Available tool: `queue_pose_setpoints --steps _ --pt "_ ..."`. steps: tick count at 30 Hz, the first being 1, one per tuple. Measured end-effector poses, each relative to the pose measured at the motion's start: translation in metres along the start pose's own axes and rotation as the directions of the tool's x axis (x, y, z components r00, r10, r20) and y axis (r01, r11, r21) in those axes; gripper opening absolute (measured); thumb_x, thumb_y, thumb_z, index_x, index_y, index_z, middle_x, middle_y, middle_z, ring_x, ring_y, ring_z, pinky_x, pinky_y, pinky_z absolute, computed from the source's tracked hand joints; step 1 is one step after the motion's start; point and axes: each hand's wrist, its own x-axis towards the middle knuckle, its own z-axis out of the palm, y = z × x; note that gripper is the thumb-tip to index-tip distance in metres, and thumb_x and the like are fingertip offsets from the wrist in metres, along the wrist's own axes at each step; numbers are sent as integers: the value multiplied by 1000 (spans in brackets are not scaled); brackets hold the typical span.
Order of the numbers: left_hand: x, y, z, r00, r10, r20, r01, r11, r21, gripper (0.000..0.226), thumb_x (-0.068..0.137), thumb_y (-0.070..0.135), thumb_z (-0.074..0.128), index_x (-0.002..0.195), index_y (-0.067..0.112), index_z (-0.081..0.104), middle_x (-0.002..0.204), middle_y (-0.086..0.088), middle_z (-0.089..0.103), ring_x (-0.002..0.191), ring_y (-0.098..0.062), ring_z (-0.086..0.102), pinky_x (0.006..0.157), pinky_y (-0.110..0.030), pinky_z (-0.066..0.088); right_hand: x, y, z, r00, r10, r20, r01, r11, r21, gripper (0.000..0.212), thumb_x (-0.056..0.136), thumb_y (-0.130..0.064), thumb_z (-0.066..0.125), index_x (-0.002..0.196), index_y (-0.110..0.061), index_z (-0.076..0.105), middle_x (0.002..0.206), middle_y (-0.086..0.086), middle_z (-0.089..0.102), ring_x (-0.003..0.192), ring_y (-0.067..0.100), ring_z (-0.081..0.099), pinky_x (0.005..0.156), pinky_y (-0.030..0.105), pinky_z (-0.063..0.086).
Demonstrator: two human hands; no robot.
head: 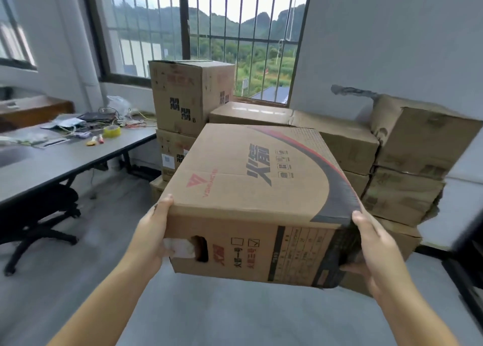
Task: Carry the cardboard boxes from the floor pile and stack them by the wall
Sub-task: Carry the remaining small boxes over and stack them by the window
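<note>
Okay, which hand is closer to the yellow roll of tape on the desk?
Left. The left hand grips the carried box's left end, on the yellow tape roll's side; the right hand holds the far end.

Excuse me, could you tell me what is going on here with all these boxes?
A person is carrying a cardboard box in the air with both hands: the left hand grips its left end, the right hand its right end. Ahead, more boxes are stacked by the wall under the window: a tall stack on the left and lower stacks on the right. A desk with tape and cables stands to the left.
</note>
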Motion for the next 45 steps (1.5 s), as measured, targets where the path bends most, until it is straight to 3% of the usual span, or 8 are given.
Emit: queue_pose_setpoints --steps 9,16,19,24,26,33,39,45 --pt "221 86 77 985 115 128 -111 993 -39 23 93 49 48 108 35 61 117 3 62 112 -27 54 95 -64 38 189 -19 123 990 -97 -104 105 991 83 33 95 -41 49 127 -38 55 106 -3 65 94 26 62 60 38 51" --pt "388 184 148 930 232 286 -231 972 -38 29 92 52 49 110 34 63 113 0 66 102 -25 60 77 -47 49 323 -67 212 972 -143 -185 167 979 120 36 94 -44 50 125 -27 57 109 2 65 95 27 62 60 39 53" --pt "446 213 181 909 242 338 -243 969 -40 36 88 54 52 116 34 63 115 -3 66 104 -28 61 80 -49 48 373 -89 236 962 -176 -209 197 976 88 31 95 -43 50 118 -25 58 101 2 65 92 26 62 71 49 55" --pt "536 242 238 908 253 334 -246 967 -62 32 91 52 50 117 36 61 115 4 65 107 -24 60 83 -58 48 468 -115 267 963 -200 -183 217 973 80 14 97 -40 47 100 -32 57 93 -10 61 88 12 56 69 49 53" --pt "572 250 260 904 267 334 -258 963 -71 38 91 52 49 121 32 60 118 1 65 105 -25 61 75 -51 51 513 -118 283 966 -206 -155 216 975 51 17 98 -40 45 95 -30 58 94 -6 61 89 12 55 67 49 53" --pt "697 272 319 941 223 254 -241 970 42 47 89 59 49 126 31 55 132 0 53 123 -32 47 71 -65 46 654 -114 333 981 -184 -56 186 982 25 23 99 -38 42 95 -23 59 95 6 62 87 21 57 57 54 55" --pt "791 272 355 958 224 181 -225 974 -13 37 93 47 50 123 26 53 119 -3 55 109 -27 50 89 -51 39 746 -97 383 987 -163 6 163 987 -3 19 100 -34 41 105 -25 57 94 7 63 82 24 60 53 55 52" --pt "869 242 361 947 258 190 -269 963 33 55 93 39 53 144 21 39 143 -5 46 129 -26 43 110 -48 34 795 -51 429 996 -88 4 88 994 -72 26 97 -32 45 121 -41 49 112 6 61 96 32 62 61 54 55"
